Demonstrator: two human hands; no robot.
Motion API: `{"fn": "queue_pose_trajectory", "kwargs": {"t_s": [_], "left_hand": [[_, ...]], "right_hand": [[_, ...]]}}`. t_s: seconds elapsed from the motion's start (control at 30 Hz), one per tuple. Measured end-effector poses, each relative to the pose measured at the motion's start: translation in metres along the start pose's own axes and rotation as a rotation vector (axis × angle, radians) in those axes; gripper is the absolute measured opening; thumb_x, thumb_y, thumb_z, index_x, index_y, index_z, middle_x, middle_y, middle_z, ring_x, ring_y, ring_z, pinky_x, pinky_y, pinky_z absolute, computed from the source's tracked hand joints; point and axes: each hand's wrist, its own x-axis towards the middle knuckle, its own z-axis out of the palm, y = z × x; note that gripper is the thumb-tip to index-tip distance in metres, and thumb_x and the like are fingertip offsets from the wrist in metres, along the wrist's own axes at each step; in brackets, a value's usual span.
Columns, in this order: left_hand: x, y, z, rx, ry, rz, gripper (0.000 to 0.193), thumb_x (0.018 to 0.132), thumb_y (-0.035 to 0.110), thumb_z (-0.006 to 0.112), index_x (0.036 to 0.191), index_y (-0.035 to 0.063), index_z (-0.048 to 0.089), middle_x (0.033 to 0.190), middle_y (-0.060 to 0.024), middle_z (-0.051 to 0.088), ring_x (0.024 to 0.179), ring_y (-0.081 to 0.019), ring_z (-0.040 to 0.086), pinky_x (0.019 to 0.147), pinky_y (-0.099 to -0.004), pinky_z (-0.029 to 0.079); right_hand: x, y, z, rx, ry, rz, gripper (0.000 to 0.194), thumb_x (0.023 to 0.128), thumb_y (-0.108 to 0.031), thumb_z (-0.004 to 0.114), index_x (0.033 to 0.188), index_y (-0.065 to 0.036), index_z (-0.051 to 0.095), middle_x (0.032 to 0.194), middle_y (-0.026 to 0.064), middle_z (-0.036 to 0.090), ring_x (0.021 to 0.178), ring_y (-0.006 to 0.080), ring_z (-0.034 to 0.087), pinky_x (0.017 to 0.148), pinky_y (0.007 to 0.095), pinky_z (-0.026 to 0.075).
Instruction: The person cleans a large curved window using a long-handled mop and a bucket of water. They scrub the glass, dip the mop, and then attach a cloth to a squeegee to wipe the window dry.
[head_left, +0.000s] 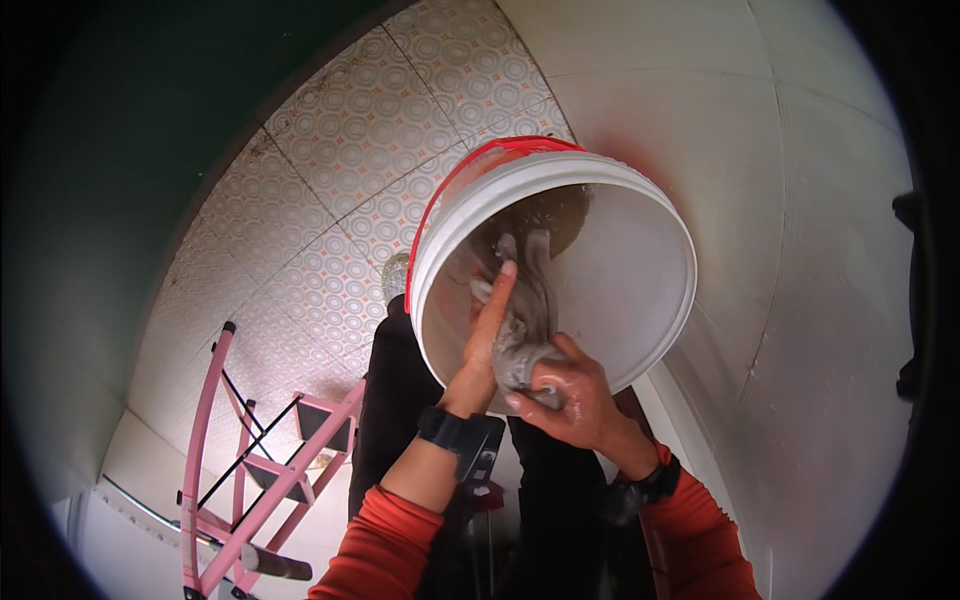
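Note:
A wet grey cloth (528, 300) hangs in folds inside a white plastic bucket (679, 315), which tilts toward me between my legs. Its far end reaches down toward murky water (564, 214). My left hand (486, 330) holds the cloth along its left side, with the fingers extended into the bucket and partly hidden. At the near rim, my right hand (574, 394) has its fingers curled around the bunched near end. Both hands look wet. A red handle (424, 240) runs around the bucket's far and left side.
To the left stands a pink folding step stool (262, 517) with black treads. Circle-patterned tiles (322, 180) cover the floor. A pale wall (675, 97) rises close on the right. A dark green surface (97, 225) fills the left edge. My shoe (394, 276) shows beside the bucket.

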Motion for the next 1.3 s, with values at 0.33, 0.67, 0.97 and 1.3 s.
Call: {"fn": "queue_pose_trajectory", "kwargs": {"t_s": [0.33,0.67,0.97,1.3], "left_hand": [[-0.006,-0.018,0.019,-0.048,0.156,0.144,0.031,0.100,0.023,0.050,0.118,-0.0014,0.057,0.102,-0.0085,0.066,0.091,-0.0203,0.063,0.081,-0.0321,0.051],[-0.010,0.000,0.009,0.100,0.203,0.025,0.043,0.098,0.044,0.054,0.108,0.0016,0.059,0.084,-0.0020,0.061,0.070,-0.0152,0.057,0.060,-0.0292,0.048],[-0.020,0.032,0.011,0.382,0.230,0.044,0.088,0.092,0.052,0.060,0.153,0.0076,0.014,0.155,-0.0149,0.022,0.141,-0.0359,0.026,0.112,-0.0514,0.023],[-0.018,0.046,0.003,0.145,0.206,-0.049,0.089,0.092,0.049,0.060,0.154,0.0155,0.006,0.158,-0.0165,0.012,0.145,-0.0346,0.020,0.112,-0.0585,0.022]], "right_hand": [[0.085,0.098,0.000,-0.262,0.158,0.406,0.011,0.080,-0.018,0.061,0.079,-0.008,0.059,0.076,0.0175,0.060,0.070,0.0418,0.060,0.058,0.0459,0.048],[0.058,0.056,0.034,-0.232,0.271,-0.085,0.010,0.076,-0.020,0.065,0.078,-0.011,0.059,0.087,0.0166,0.062,0.068,0.0416,0.061,0.059,0.0487,0.050],[0.119,0.184,-0.011,-0.359,0.299,0.176,0.048,0.078,-0.015,0.074,0.122,-0.009,0.057,0.131,0.0214,0.048,0.125,0.0389,0.044,0.099,0.0443,0.044],[0.214,0.336,0.092,-0.514,0.504,0.334,0.057,0.082,-0.035,0.067,0.131,-0.009,0.055,0.129,0.0165,0.059,0.121,0.0373,0.052,0.108,0.0452,0.037]]}}
